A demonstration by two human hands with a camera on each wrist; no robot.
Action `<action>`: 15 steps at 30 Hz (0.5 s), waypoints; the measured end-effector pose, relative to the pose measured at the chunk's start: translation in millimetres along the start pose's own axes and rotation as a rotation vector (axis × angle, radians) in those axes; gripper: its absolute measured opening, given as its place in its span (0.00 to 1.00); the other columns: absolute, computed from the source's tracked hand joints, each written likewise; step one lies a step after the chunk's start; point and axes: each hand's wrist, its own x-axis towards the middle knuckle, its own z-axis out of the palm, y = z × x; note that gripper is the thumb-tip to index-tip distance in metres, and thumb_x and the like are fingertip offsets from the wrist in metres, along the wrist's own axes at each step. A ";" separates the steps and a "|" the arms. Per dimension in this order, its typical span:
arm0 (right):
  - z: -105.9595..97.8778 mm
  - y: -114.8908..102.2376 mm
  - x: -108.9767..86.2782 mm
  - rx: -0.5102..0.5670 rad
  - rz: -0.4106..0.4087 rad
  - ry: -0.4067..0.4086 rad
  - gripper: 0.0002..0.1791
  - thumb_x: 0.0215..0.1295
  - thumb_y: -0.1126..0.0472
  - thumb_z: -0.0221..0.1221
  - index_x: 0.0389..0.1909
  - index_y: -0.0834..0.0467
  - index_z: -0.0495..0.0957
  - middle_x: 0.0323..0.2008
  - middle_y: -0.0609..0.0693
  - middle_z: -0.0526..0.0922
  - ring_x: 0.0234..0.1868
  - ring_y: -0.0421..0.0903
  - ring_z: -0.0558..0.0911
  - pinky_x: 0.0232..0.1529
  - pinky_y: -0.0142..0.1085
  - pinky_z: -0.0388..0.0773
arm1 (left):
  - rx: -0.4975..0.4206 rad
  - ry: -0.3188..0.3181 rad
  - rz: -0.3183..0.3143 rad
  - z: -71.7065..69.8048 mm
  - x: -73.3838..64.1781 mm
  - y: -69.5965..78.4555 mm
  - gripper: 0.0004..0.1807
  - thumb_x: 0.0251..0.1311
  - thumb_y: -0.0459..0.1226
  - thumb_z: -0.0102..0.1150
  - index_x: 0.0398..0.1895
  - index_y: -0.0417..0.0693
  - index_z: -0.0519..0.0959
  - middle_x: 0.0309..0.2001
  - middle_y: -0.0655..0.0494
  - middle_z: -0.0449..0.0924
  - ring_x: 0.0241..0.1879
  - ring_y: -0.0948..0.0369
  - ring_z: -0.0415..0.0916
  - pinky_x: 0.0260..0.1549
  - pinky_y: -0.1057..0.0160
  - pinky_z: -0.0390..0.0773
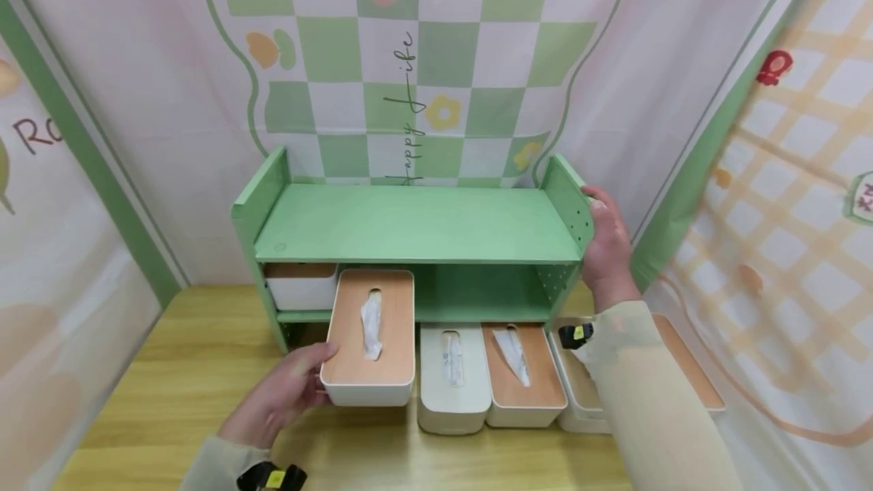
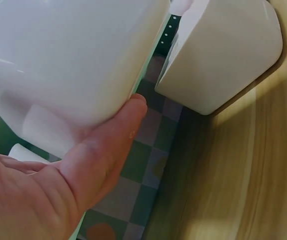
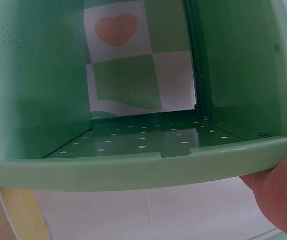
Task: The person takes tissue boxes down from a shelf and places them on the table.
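My left hand (image 1: pixel 289 392) holds a tissue box (image 1: pixel 371 324) with a wood-coloured lid, thumb at its near left corner and the other fingers underneath. A tuft of tissue pokes from the lid's slot. The box's far end is at the lower compartment of the green shelf (image 1: pixel 416 222); its pale underside (image 2: pixel 68 55) fills much of the left wrist view. My right hand (image 1: pixel 609 248) grips the upper edge of the shelf's right side panel (image 3: pixel 133 172). A second box (image 1: pixel 302 286), white with a brown top, sits inside the compartment at the left.
On the wooden table (image 1: pixel 170 392), several tissue boxes stand in a row before the shelf: a white-topped one (image 1: pixel 453 381), a wood-lidded one (image 1: pixel 524 377) and others partly behind my right sleeve. A checked cloth (image 1: pixel 443 51) hangs behind, with curtains at both sides.
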 end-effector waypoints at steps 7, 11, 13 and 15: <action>-0.1 1.1 0.8 -0.013 0.016 -0.002 0.27 0.75 0.35 0.41 0.70 0.36 0.67 0.57 0.55 0.67 0.43 0.51 0.73 0.32 0.36 0.78 | -0.019 -0.081 0.051 -4.8 -12.3 -10.7 0.38 0.73 0.46 0.44 0.66 0.15 0.53 0.49 0.32 0.81 0.41 0.52 0.83 0.38 0.53 0.81; 0.1 1.6 1.5 -0.010 0.020 -0.005 0.27 0.75 0.35 0.41 0.70 0.36 0.67 0.58 0.55 0.67 0.44 0.51 0.73 0.33 0.36 0.78 | -0.023 -0.106 0.073 -6.8 -17.6 -16.9 0.37 0.72 0.45 0.45 0.65 0.15 0.54 0.46 0.34 0.82 0.40 0.53 0.84 0.38 0.54 0.82; -0.3 1.7 1.8 -0.003 0.019 -0.006 0.27 0.75 0.36 0.42 0.70 0.36 0.67 0.58 0.55 0.67 0.44 0.52 0.73 0.33 0.35 0.78 | -0.027 -0.120 0.087 -6.9 -19.8 -19.9 0.36 0.72 0.44 0.45 0.64 0.16 0.56 0.45 0.35 0.83 0.40 0.53 0.84 0.38 0.55 0.82; -0.9 1.2 1.6 -0.002 0.015 -0.006 0.27 0.75 0.35 0.42 0.70 0.36 0.67 0.58 0.56 0.67 0.44 0.52 0.73 0.33 0.35 0.78 | -0.042 -0.137 0.095 -7.0 -21.3 -23.4 0.33 0.72 0.44 0.45 0.62 0.17 0.58 0.44 0.37 0.84 0.39 0.54 0.84 0.38 0.55 0.82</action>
